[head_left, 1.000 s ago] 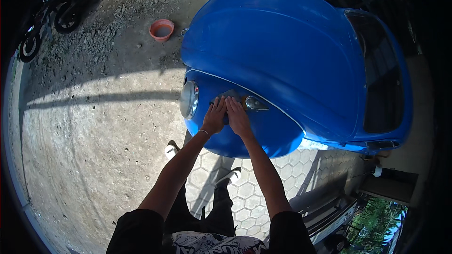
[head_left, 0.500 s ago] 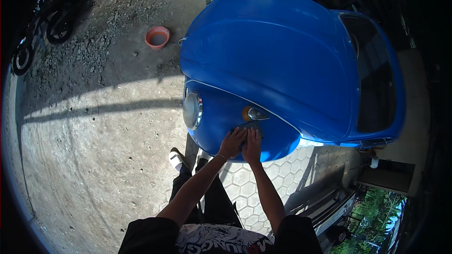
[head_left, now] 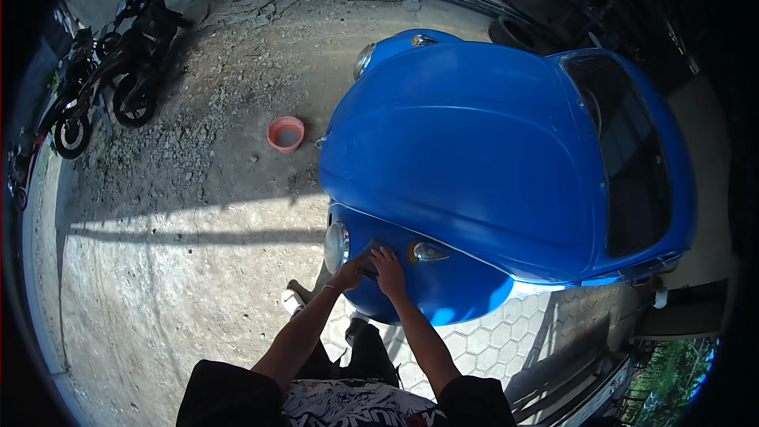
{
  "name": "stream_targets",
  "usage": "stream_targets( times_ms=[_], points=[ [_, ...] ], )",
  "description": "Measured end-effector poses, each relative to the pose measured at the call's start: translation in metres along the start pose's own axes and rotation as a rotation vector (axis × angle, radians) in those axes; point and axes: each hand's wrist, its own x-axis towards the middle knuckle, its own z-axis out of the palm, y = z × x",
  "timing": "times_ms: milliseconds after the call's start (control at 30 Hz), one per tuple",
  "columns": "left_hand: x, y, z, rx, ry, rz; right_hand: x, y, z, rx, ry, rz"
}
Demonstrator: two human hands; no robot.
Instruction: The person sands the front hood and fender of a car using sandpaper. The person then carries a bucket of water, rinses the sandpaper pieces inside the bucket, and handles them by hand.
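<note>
A flat dark grey pad [head_left: 379, 247] lies against the blue front fender [head_left: 368, 225] of a rounded car, between the round headlight [head_left: 337, 246] and the chrome-topped amber turn signal [head_left: 429, 252]. My left hand [head_left: 346, 275] is closed at the pad's near-left edge, next to the headlight; its fingertips are partly hidden. My right hand [head_left: 387, 269] lies on the pad with its fingers stretched out, pressing it to the paint. The pad's underside is hidden.
The blue hood [head_left: 451, 142] rises beyond the fender. An orange-red basin [head_left: 286, 134] of cloudy liquid sits on the ground past the car's front. Motorcycles [head_left: 134, 71] stand at the far left. Hexagonal paving [head_left: 482, 340] lies beside the car, near my feet.
Both hands have slid left along the fender with the pad, from below the turn signal toward the headlight. The view has tilted up, showing more of the background.
</note>
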Motion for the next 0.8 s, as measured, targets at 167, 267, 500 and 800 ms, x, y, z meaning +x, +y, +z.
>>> stream_targets(
  times_ms=[167, 267, 500, 800],
  points=[
    [-0.002, 0.020, -0.039, -0.017, 0.039, 0.082, -0.011, 0.029, 0.025, 0.100, 0.166, 0.196],
    [-0.040, -0.020, -0.096, -0.078, 0.038, -0.026, -0.003, -0.013, 0.018, 0.022, 0.096, 0.177],
    [-0.037, -0.074, -0.211, 0.028, -0.049, -0.017, 0.006, 0.009, 0.036, -0.082, 0.262, 0.546],
    [0.062, -0.001, -0.228, -0.287, -0.105, 0.215, 0.153, -0.124, -0.002, 0.999, 0.714, 0.694]
  ],
)
